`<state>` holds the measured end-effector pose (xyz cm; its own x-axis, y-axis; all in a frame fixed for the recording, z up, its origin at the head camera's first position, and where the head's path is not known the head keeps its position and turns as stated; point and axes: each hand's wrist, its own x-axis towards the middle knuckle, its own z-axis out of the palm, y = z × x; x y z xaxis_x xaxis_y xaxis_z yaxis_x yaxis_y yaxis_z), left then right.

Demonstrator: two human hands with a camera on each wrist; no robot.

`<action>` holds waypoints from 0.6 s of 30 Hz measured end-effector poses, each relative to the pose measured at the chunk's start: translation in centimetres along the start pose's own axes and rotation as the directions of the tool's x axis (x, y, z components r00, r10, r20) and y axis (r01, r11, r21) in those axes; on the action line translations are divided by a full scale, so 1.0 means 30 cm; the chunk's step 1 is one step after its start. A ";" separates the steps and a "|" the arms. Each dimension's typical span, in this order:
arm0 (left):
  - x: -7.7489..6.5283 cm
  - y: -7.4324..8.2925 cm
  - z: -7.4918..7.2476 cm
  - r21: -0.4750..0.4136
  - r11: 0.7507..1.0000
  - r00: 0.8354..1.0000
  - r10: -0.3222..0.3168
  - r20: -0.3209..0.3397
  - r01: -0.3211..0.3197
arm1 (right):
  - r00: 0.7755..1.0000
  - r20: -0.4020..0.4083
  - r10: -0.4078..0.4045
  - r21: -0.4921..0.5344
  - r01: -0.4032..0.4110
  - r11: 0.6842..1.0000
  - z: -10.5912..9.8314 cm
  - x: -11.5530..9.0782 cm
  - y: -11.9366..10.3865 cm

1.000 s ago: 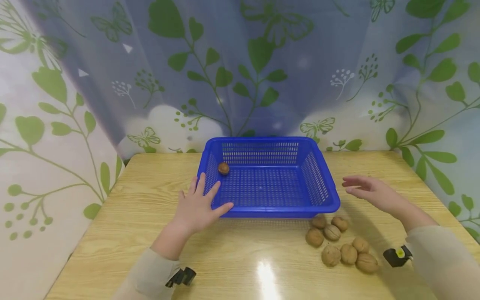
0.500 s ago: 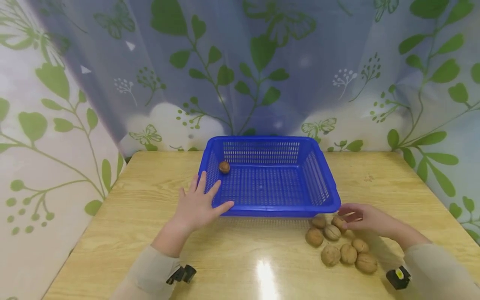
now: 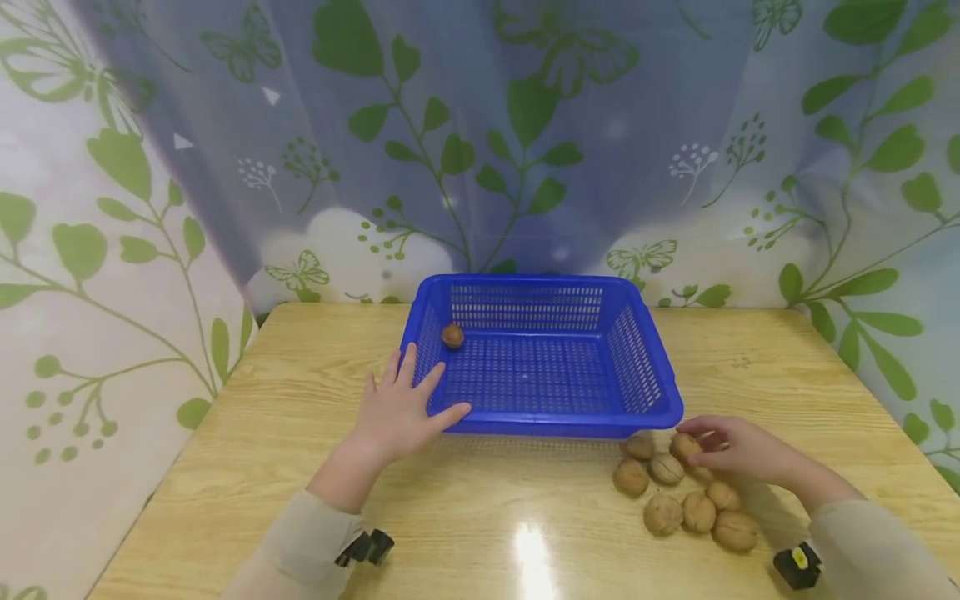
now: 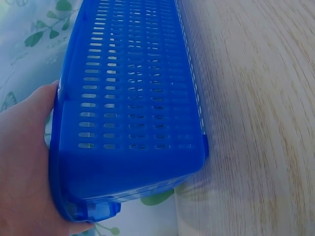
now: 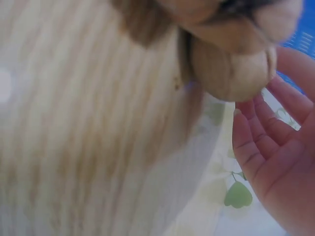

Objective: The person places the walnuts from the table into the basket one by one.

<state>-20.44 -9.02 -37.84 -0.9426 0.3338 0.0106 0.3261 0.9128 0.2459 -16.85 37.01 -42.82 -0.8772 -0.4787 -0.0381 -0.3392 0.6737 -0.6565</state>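
A blue plastic basket (image 3: 525,419) with slotted walls stands on the table, one brown walnut (image 3: 452,336) inside at its left. My left hand (image 3: 397,417) rests on the basket's left front corner with fingers spread; in the left wrist view, this hand (image 4: 24,157) lies along the rim, its fingertips mostly hidden. Beside the front right corner, my right hand (image 3: 742,450) pinches a walnut (image 3: 684,447) between thumb and fingers. The right wrist view has the right hand (image 5: 280,157) with its fingers near a walnut (image 5: 231,73), blurred and partly cut off.
Several loose walnuts (image 3: 699,512) lie on the wooden table (image 3: 375,533) in front of the basket's right corner, close to the right hand. A patterned curtain (image 3: 480,167) hangs right behind the table, and another stretch runs along the left side.
My right hand has come down and toward me, from beside the basket to the walnuts, and its fingers have closed round one. My left hand keeps its place on the basket.
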 end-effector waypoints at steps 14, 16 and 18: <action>0.000 0.002 0.004 0.009 1.000 1.000 0.004 0.002 -0.004 | 0.982 -0.143 0.123 0.008 -0.123 0.992 -0.045 -0.039 -0.045; 0.000 0.001 0.004 0.006 1.000 1.000 0.002 -0.002 -0.002 | 0.982 -0.147 0.122 0.023 -0.120 0.993 -0.052 -0.040 -0.050; 0.000 0.001 0.003 0.007 1.000 1.000 0.001 -0.005 -0.001 | 0.980 -0.154 0.129 0.034 -0.126 0.991 -0.056 -0.041 -0.056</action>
<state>-20.42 -8.98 -37.92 -0.9425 0.3338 0.0153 0.3276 0.9142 0.2386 -15.79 37.42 -40.41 -0.9554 -0.2952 -0.0064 -0.2146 0.7091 -0.6716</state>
